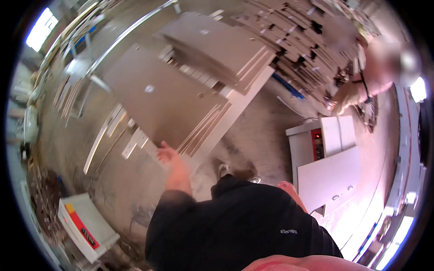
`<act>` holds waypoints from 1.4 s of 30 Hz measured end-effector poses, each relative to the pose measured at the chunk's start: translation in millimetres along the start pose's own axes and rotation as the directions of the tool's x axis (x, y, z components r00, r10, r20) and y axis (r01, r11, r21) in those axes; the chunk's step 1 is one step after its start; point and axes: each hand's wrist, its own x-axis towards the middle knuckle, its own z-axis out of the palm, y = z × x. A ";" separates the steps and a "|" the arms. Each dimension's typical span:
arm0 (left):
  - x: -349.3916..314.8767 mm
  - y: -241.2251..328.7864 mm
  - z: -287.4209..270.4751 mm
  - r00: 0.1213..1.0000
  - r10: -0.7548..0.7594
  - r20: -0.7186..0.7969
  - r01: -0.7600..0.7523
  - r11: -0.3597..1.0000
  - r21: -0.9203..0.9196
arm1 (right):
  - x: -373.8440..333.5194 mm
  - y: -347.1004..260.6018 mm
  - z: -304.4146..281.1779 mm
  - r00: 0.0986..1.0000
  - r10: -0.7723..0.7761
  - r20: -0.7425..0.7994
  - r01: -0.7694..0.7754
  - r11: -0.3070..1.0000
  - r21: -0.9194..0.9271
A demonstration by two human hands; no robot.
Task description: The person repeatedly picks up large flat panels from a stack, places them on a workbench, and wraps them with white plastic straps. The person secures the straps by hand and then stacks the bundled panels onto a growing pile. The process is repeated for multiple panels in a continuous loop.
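My left hand (167, 156) reaches out to the near left corner of a large brown panel (149, 108) lying on a pale workbench top (205, 147). Its fingers look stretched apart with nothing between them, though motion blurs them; whether they touch the panel I cannot tell. Several thin strips (201, 128) lie along the panel's near right edge, beside the hand. Low at my right side, my right hand (285, 184) is near the white cabinet (316, 180); its fingers are too small and blurred to read.
A second brown stack of panels (212, 45) lies farther back on the bench. White slats (134, 143) jut out at its left. A white machine box with a red panel (86, 228) stands at lower left. Stacked boards (294, 40) and a person (361, 88) are at far right.
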 end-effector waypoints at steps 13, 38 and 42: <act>14.6 -104.5 -17.2 0.936 0.269 0.225 -0.204 0.940 -0.272 | 80.7 17.0 -16.3 0.984 0.063 0.168 0.001 0.934 -0.357; -89.7 -131.5 -117.1 0.556 0.472 0.685 0.551 0.408 -0.728 | 35.5 -322.9 113.8 0.893 -0.393 0.218 0.449 0.793 -0.412; -84.9 -131.3 -92.2 0.431 0.662 0.613 0.649 0.245 -0.721 | 1.1 -328.3 84.9 0.868 -0.480 0.124 0.486 0.772 -0.410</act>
